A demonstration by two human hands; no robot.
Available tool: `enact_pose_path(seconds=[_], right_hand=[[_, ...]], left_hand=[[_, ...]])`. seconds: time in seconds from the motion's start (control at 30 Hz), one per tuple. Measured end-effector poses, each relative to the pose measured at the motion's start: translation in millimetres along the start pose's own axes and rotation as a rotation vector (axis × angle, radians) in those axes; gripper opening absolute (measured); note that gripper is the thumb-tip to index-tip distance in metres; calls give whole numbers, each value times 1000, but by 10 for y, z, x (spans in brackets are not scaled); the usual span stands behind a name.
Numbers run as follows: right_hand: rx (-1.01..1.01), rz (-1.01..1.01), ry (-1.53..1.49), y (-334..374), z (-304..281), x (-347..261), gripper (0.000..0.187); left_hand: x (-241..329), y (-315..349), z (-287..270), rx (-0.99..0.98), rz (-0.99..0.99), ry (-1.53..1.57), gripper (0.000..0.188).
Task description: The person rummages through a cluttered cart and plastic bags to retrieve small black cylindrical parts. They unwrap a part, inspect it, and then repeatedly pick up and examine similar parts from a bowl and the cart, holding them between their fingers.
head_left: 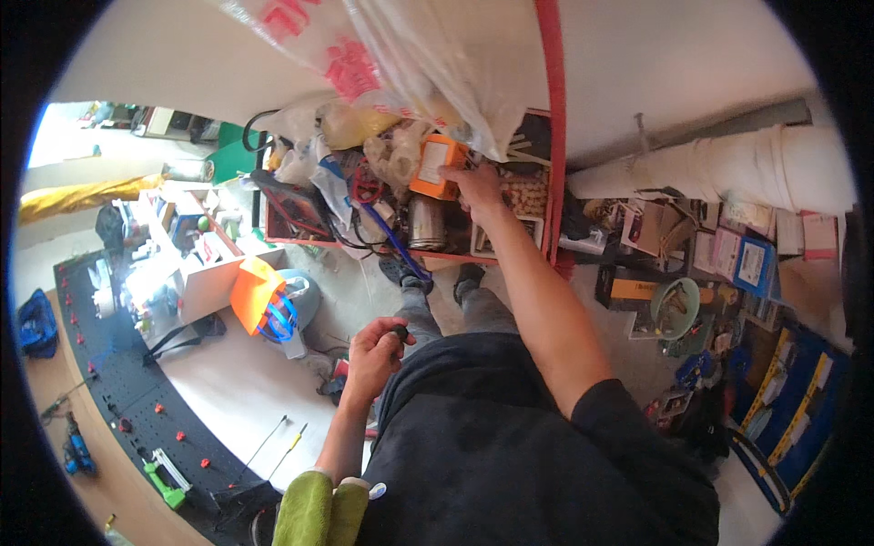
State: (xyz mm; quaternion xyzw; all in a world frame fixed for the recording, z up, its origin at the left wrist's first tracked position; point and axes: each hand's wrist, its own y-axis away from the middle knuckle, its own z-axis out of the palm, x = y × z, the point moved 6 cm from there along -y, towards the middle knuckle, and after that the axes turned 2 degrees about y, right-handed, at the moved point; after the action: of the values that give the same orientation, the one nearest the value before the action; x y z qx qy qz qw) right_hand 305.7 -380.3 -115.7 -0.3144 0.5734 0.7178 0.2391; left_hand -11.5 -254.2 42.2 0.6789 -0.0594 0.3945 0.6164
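Observation:
My right hand (pixel 480 189) reaches forward to a red-framed shelf unit (pixel 552 218), its fingers closed on the right side of an orange box (pixel 435 188) with a white label. The box is tilted among the jumbled things on the shelf. My left hand (pixel 375 353) is held in front of my waist, closed on a small black round piece (pixel 401 333) whose kind I cannot make out. Below the orange box stands a metal canister (pixel 426 223). A blue strip (pixel 393 238) slants down beside it, and clear plastic bags (pixel 396 150) lie behind.
A large clear plastic bag (pixel 410 64) with red print hangs above the shelf. At left are an orange bag (pixel 258 296), a black perforated board (pixel 118 337) and a green tool (pixel 166 480). Boxes and a pale green bowl (pixel 675 308) crowd the right side.

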Motion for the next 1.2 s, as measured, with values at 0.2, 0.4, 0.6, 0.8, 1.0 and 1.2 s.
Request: enact_pose_path(seconds=[0.2, 0.4, 0.6, 0.8, 1.0, 1.2], right_hand=[[77, -207, 527, -188, -14, -110, 69], [303, -210, 598, 611, 374, -527, 86], [201, -397, 360, 804, 984, -714, 92], [211, -627, 406, 184, 963, -935, 48], [531, -629, -62, 134, 892, -629, 34], [563, -415, 114, -171, 1011, 98, 42]], left_hand=[[130, -68, 115, -58, 28, -50, 25], [223, -24, 153, -41, 36, -110, 24], [180, 26, 92, -25, 28, -131, 25], [178, 86, 35, 57, 13, -105, 25], [126, 64, 86, 54, -15, -129, 24], [266, -56, 250, -27, -14, -215, 22]])
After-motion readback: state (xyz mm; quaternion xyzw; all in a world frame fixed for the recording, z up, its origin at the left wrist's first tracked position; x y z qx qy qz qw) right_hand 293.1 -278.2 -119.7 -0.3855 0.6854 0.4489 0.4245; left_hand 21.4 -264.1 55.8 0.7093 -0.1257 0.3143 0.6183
